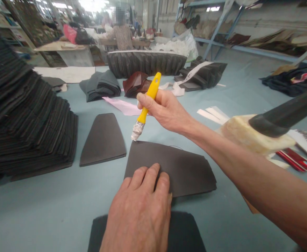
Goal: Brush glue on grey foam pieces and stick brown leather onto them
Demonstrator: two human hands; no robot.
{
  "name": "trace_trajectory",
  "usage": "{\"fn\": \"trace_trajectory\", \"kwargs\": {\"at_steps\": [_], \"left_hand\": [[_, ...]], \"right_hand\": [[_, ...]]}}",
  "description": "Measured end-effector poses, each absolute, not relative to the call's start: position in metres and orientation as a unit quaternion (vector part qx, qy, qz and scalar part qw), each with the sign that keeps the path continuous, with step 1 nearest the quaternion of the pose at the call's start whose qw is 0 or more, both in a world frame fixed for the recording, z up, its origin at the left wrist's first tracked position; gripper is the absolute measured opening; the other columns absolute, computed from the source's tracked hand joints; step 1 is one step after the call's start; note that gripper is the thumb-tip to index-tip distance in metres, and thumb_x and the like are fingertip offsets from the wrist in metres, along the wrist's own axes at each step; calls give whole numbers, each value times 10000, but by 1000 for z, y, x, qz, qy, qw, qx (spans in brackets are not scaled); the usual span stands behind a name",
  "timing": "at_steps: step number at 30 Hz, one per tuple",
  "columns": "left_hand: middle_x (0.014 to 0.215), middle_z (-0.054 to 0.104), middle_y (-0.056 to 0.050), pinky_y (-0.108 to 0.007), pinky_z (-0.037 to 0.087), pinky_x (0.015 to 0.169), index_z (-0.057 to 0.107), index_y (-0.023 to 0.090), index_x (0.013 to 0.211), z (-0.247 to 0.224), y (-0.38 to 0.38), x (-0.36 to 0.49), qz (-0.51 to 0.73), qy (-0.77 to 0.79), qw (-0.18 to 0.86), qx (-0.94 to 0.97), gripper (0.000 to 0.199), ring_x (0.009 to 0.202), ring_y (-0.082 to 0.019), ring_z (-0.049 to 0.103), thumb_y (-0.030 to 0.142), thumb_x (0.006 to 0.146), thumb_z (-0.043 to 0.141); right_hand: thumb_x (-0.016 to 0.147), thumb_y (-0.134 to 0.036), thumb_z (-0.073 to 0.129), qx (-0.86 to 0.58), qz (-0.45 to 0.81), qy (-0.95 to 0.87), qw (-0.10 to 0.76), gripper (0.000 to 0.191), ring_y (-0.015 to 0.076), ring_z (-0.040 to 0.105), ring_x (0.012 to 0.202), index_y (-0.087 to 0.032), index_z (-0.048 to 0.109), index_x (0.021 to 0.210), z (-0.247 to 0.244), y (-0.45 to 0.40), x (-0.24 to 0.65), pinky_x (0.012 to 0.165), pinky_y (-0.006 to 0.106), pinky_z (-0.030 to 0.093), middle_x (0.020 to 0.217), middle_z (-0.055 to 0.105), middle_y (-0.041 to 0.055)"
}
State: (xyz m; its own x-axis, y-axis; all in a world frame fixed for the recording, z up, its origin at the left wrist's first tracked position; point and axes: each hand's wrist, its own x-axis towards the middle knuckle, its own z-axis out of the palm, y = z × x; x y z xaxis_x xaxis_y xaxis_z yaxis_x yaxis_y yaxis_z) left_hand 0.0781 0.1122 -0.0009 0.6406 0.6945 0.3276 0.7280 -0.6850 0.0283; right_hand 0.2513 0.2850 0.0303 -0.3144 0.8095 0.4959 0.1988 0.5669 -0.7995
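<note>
My right hand [166,108] grips a brush [150,94] by its yellow handle, thumb pressed along it. The brush points downward, its ferrule and bristles coated in whitish residue. Its tip is at the far left corner of a dark grey panel [179,168]. My left hand [143,206] lies over the near left part of that panel, fingers extended on its surface. The thumb is mostly hidden. Another dark panel piece [103,140] lies to the left, tapering away from me. Below my left hand, a darker piece [185,232] is partly covered.
A tall stack of dark panels [38,122] rises at left. Bundled dark pieces [147,64] line the back. At right are a black handle [287,112] on a pale yellowish block [255,134] and a red object [295,159]. A person [122,36] sits in the background.
</note>
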Motion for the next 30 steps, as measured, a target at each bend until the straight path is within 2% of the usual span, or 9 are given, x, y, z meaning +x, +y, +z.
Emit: {"fn": "trace_trajectory", "kwargs": {"at_steps": [5, 9, 12, 16, 22, 30], "left_hand": [[1413, 757, -96, -470, 719, 848, 721, 210, 1310, 0, 111, 75, -138, -392, 42, -909, 385, 1149, -305, 762, 207, 1038, 449], [1461, 727, -94, -488, 708, 882, 706, 223, 1339, 0, 110, 73, -121, -395, 25, -910, 379, 1185, -312, 741, 225, 1047, 465], [1465, 724, -91, -485, 706, 887, 705, 228, 1336, 0, 110, 74, -123, -397, 19, -909, 374, 1202, -308, 736, 226, 1054, 460], [1427, 747, -99, -486, 716, 857, 722, 221, 1308, 2, 109, 76, -123, -399, 22, -908, 383, 1179, -312, 755, 203, 1046, 443], [1384, 769, -104, -482, 723, 832, 731, 218, 1280, 5, 110, 79, -139, -397, 37, -906, 376, 1138, -306, 770, 210, 1054, 431], [1278, 812, -93, -459, 722, 752, 763, 219, 1186, 12, 114, 78, -139, -379, 70, -912, 390, 1033, -299, 800, 180, 1028, 408]], "right_hand": [[1035, -701, 633, -367, 322, -753, 441, 568, 99, 443, 658, -166, 730, 871, 27, 281, 250, 631, 279, 339, 705, 560, -32], [1019, -664, 688, -401, 287, -766, 412, 523, 108, 444, 658, -177, 725, 831, 34, 277, 258, 619, 289, 321, 688, 557, -28], [1026, -659, 678, -397, 277, -765, 425, 517, 112, 458, 680, -181, 722, 834, 39, 276, 257, 647, 282, 347, 720, 592, -19], [1054, -640, 640, -382, 283, -759, 444, 499, 120, 501, 723, -184, 723, 871, 38, 274, 246, 692, 273, 389, 766, 624, -14], [1048, -573, 698, -387, 271, -767, 434, 437, 125, 535, 750, -185, 724, 848, 34, 272, 252, 724, 276, 409, 787, 645, -13], [1053, -565, 699, -402, 252, -777, 414, 429, 123, 525, 716, -189, 743, 851, 38, 260, 272, 681, 289, 364, 759, 638, -14]]}}
